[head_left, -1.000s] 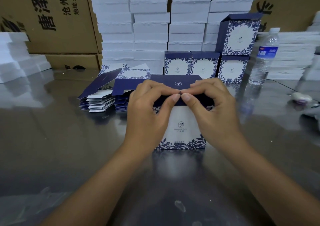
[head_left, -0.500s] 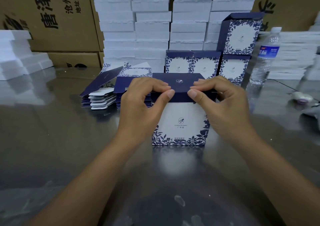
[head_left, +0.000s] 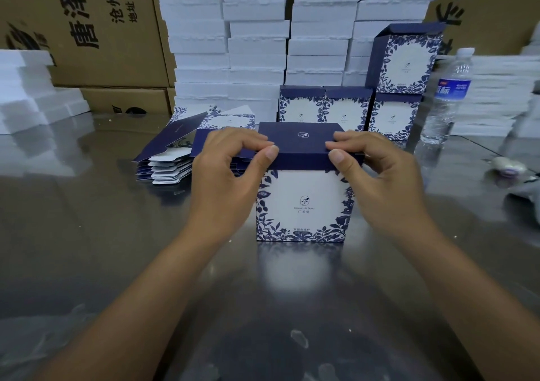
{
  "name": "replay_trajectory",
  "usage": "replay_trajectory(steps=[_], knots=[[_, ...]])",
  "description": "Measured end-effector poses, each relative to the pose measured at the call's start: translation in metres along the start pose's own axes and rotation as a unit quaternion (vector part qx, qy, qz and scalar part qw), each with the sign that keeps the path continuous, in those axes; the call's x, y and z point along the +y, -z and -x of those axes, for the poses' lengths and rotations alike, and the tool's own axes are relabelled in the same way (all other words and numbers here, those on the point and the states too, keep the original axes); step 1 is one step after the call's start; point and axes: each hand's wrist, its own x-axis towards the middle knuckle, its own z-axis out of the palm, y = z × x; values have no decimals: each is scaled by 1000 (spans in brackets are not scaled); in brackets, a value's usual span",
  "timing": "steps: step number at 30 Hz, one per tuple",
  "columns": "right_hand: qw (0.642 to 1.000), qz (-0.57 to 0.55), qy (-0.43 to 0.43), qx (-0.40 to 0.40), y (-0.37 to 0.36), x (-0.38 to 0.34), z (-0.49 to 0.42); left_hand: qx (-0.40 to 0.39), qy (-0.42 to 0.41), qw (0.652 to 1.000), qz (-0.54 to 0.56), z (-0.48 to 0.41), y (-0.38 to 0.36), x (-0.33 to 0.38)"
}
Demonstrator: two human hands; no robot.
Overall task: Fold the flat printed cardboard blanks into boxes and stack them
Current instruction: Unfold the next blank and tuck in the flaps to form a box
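And the thumbs part! A moment ago they met at the middle of the front edge, working the flap in; now the left hand [head_left: 225, 176] and right hand [head_left: 380, 176] have slid out to opposite corners of the lid [head_left: 301, 143]. Each hand pinches its corner, thumb against the front lip, fingers curled over the top.

The lid now lies flat and square, where a second back it was hidden under the knuckles. The box [head_left: 304, 205] stands upright on the counter [head_left: 87, 234], dead centre and close to the person, printed face forward.

That looks like the closing step all but finished: the flap appears tucked, and the corner press reads as a final seating. Whether the far edge is fully home cannot be seen.

Next, by the look of it, comes the stacking. Finished boxes [head_left: 301, 105] wait in a row just behind, with one more [head_left: 409, 62] already sitting on top at the right. The blanks [head_left: 166, 164] lie fanned out to the left, plenty left to fold.
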Motion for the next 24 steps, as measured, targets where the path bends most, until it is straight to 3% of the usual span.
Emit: replay_trajectory(steps=[8, 19, 24], knots=[[990, -87, -107, 32, 4, 4, 0, 4, 0, 1000, 2, 0, 1, -3], [984, -122, -117, 57, 3, 9, -1, 12, 7, 1000, -1, 0, 2, -8], [983, -102, -131, 83, 3, 12, 0, 16, 47, 998, 43, -1, 2, -8]])
